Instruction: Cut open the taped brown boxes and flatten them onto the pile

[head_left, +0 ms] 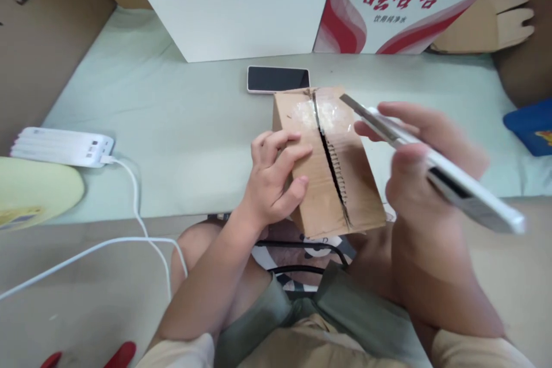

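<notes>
A small brown cardboard box (314, 184) sits at the table's front edge, its near end overhanging. Down the middle of its top runs a dark slit, with clear tape (330, 112) across the far part. My left hand (276, 175) grips the box from the left, fingers bent over the upper edge onto the top. Above the box's right side, my right hand (425, 167) is closed around a white utility knife (474, 190). The knife's blade is out and points to the far left, apart from the cardboard. Motion blurs the right hand a little.
Behind the box lies a phone (278, 79). A white carton with red lettering (401, 6) stands at the back. A white power bank (64, 146) with a cable (134, 184) is on the left, a blue object (530, 126) on the right.
</notes>
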Motion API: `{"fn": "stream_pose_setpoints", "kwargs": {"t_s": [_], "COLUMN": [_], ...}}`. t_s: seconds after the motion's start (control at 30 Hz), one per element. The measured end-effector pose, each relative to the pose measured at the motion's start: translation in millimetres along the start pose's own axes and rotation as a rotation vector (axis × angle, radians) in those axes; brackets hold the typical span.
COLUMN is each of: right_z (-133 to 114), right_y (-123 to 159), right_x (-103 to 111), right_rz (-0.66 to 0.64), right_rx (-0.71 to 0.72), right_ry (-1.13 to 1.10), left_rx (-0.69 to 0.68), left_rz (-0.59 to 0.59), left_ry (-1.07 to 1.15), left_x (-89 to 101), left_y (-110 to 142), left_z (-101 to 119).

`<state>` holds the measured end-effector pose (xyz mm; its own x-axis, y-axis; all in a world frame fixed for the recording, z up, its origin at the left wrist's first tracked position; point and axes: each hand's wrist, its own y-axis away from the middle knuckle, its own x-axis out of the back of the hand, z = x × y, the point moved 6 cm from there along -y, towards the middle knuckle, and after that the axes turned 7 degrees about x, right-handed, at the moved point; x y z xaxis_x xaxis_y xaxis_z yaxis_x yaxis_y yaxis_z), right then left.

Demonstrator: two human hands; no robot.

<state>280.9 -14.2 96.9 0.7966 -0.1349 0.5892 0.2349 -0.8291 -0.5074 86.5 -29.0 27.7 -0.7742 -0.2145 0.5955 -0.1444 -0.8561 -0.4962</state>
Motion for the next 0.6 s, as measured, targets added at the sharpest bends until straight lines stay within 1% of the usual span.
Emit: {"fn": "stream_pose_setpoints", "kwargs": {"t_s": [0.07,0.17,0.23,0.33,0.6], "right_z": [-0.6,-3.4,-5.2,-3.6,4.9], "right_y": [-3.0,-8.8,-11.1,-11.7,-8.6], "right_x": [-5.1,-21.5,-29.0,-32.8,-30.7], "right_rz": [-0.019,-0.179,-0.239,-0.255,-0.289], "right_rx": [0.011,0.067,0.117,0.140,0.068], "right_ry": [0.034,0.098,0.107,0.092,0.112], "left_rx": [-0.010,-0.015,-0.011,-0.014,-0.024], "left_rz": [0.001,0.000,-0.004,0.010,0.029], "left_ry": [0.009,0.019,0.009,0.002,-0.021], "left_x": [1.2,2.4,2.2,2.6,2.4], "left_y": [-0.1,-0.4,-0.7,-1.1,-2.0], "left_z": [1.7,3.2,3.9,5.2,6.0]}}
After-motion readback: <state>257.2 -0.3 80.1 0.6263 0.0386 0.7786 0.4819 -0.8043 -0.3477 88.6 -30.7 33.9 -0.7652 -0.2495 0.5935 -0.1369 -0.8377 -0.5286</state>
